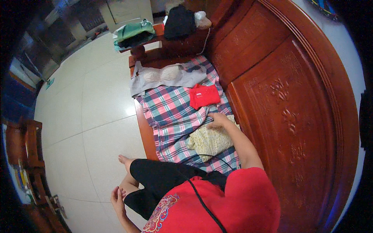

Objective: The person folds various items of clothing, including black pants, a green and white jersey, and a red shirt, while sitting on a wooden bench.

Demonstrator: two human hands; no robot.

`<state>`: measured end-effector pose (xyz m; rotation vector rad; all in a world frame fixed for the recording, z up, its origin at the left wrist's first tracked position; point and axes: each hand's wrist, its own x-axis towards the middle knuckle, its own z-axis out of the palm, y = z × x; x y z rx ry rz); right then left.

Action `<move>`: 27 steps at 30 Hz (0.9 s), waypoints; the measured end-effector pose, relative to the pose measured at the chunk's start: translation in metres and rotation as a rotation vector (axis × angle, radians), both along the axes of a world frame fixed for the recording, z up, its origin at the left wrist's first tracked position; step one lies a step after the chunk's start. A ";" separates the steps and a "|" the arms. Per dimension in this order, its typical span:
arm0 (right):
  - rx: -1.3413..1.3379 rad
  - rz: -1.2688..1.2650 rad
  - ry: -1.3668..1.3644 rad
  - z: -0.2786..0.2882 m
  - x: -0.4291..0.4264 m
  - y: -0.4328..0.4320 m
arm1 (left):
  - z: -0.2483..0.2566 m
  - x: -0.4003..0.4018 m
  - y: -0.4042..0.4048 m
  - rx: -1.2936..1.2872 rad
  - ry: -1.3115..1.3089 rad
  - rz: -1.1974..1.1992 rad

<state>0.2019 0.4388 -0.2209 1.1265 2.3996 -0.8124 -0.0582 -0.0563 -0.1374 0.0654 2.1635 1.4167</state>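
Observation:
My right hand [219,120] hovers over or rests on a folded cloth with a small yellow-and-white pattern [211,139]. Its fingers are spread, with nothing visible between them; contact with the cloth cannot be made out. Just beyond the fingertips lies a folded red garment [205,96]. A pale grey bra with lighter cups [170,76] is laid out further off. All of these lie on a pink, green and navy plaid cloth [170,104]. By my knee, my left hand [117,195] is empty with loosely curled, parted fingers.
The plaid covers a wooden bench seat [146,135] with a carved backrest [279,96]. At the far end, a green bag [135,31] and a black bag [179,21] sit on a raised wooden surface. A black cable [201,198] crosses my red shirt. Tiled floor [107,99] stretches leftward.

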 end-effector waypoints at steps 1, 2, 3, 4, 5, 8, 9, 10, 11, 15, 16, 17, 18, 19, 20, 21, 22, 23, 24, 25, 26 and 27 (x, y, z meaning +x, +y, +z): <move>0.012 -0.126 0.201 -0.001 -0.001 0.012 | -0.003 0.006 -0.006 0.015 -0.047 0.047; 0.253 -0.229 0.301 -0.011 -0.005 0.020 | -0.013 0.008 -0.018 0.011 -0.057 0.059; 0.491 -0.326 0.403 -0.021 -0.014 0.025 | -0.026 0.009 -0.035 0.003 -0.066 0.075; 0.506 -0.266 0.351 -0.020 -0.025 0.029 | -0.036 0.013 -0.049 -0.006 -0.076 0.092; 0.595 -0.179 0.277 -0.023 -0.035 0.029 | -0.041 0.018 -0.057 -0.020 -0.093 0.100; 0.767 0.054 0.077 -0.053 -0.054 0.035 | -0.046 0.027 -0.074 -0.080 -0.114 0.155; 0.711 0.050 0.051 -0.057 -0.069 0.034 | -0.045 0.037 -0.087 -0.117 -0.106 0.226; 0.661 0.032 0.012 -0.051 -0.075 0.034 | -0.043 0.042 -0.090 -0.150 -0.106 0.279; 0.610 0.017 -0.027 -0.046 -0.083 0.034 | -0.038 0.045 -0.095 -0.136 -0.115 0.292; 0.192 -0.125 -0.134 -0.043 -0.093 0.051 | -0.015 0.059 -0.104 -0.111 -0.163 0.353; 0.294 -0.177 -0.005 -0.043 -0.086 0.056 | -0.012 0.060 -0.101 -0.117 -0.177 0.377; 0.212 -0.183 0.146 -0.064 -0.075 0.078 | -0.011 0.060 -0.098 -0.122 -0.190 0.399; 0.142 -0.202 0.295 -0.088 -0.056 0.113 | -0.021 0.055 -0.102 -0.091 -0.163 0.375; 0.071 -0.219 0.441 -0.100 -0.042 0.136 | -0.033 0.046 -0.099 -0.112 -0.174 0.373; 0.010 -0.276 0.512 -0.093 -0.050 0.134 | -0.038 0.046 -0.105 -0.157 -0.172 0.409; -0.051 -0.338 0.578 -0.069 -0.054 0.128 | -0.038 0.048 -0.109 -0.203 -0.173 0.441; -0.259 -0.463 0.658 -0.031 -0.050 0.115 | -0.032 0.053 -0.099 -0.181 -0.184 0.430; -0.466 -0.594 0.734 0.002 -0.047 0.105 | -0.032 0.051 -0.095 -0.159 -0.176 0.430; -0.379 -0.559 0.823 0.020 -0.015 0.108 | -0.036 0.040 -0.082 -0.127 -0.178 0.378; -0.312 -0.497 0.904 0.029 0.004 0.104 | -0.039 0.038 -0.078 -0.101 -0.176 0.358; -0.274 -0.480 0.910 0.047 0.014 0.085 | -0.040 0.037 -0.078 -0.117 -0.172 0.325; -0.233 -0.451 0.919 0.073 0.019 0.066 | -0.043 0.036 -0.077 -0.124 -0.168 0.300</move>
